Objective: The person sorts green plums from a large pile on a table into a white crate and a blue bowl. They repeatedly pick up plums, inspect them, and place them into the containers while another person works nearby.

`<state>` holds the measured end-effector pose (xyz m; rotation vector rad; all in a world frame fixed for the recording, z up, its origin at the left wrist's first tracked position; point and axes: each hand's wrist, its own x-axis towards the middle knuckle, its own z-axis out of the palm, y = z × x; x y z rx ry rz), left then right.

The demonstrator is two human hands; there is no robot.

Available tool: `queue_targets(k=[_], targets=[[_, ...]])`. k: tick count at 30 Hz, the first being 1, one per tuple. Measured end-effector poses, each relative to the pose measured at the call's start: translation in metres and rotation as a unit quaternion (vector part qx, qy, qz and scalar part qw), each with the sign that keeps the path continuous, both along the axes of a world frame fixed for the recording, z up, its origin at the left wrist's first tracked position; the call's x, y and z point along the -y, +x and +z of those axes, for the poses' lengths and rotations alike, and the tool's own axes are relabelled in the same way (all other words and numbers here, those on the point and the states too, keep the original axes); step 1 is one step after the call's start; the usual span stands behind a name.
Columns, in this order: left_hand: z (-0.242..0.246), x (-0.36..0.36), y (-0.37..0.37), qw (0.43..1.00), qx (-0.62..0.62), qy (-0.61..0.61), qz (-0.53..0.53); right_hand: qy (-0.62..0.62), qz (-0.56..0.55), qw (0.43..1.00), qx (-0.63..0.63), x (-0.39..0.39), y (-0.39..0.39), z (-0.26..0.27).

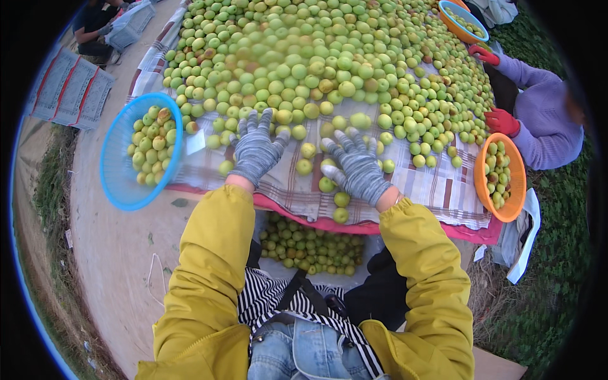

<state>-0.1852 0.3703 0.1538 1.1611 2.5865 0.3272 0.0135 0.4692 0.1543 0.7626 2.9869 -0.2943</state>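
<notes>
A large heap of round green-yellow fruit [294, 71], some with brown blotches, covers a plaid cloth [285, 185] in front of me. My left hand [257, 148], in a grey striped knit glove, lies palm down at the near edge of the heap with fingers spread. To its right, my right hand [356, 164], gloved alike, is also spread over a few fruits; what its palm touches is hidden. Several loose fruits lie between the hands, and a short row [341, 199] sits by my right wrist. Below the cloth's edge, more fruit [308, 247] fills a lined container between my legs.
A blue plastic basket [107, 156] partly filled with fruit stands at left, beside a white paper [195, 142]. At right, a person in a purple sweater [541, 109] and red gloves works by an orange basket [517, 190]. Grey crates [71, 88] and another person [92, 35] are at upper left.
</notes>
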Motion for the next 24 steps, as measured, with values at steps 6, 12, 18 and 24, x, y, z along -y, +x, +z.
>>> queue_targets(k=[6,12,18,24], targets=[[0.001,0.004,0.041,0.977,-0.043,-0.078,-0.193,-0.068,-0.095,0.992,-0.057,0.008,0.074,0.003],[0.014,0.031,0.061,0.928,0.135,0.077,-0.337,-0.076,-0.244,0.967,0.020,-0.012,0.116,0.014],[0.014,0.040,0.004,0.982,0.070,0.154,-0.086,-0.082,-0.270,0.953,0.109,-0.020,0.115,0.011],[0.017,0.061,-0.021,0.995,0.054,-0.063,-0.055,-0.161,-0.241,0.949,0.122,-0.029,0.116,0.006]])
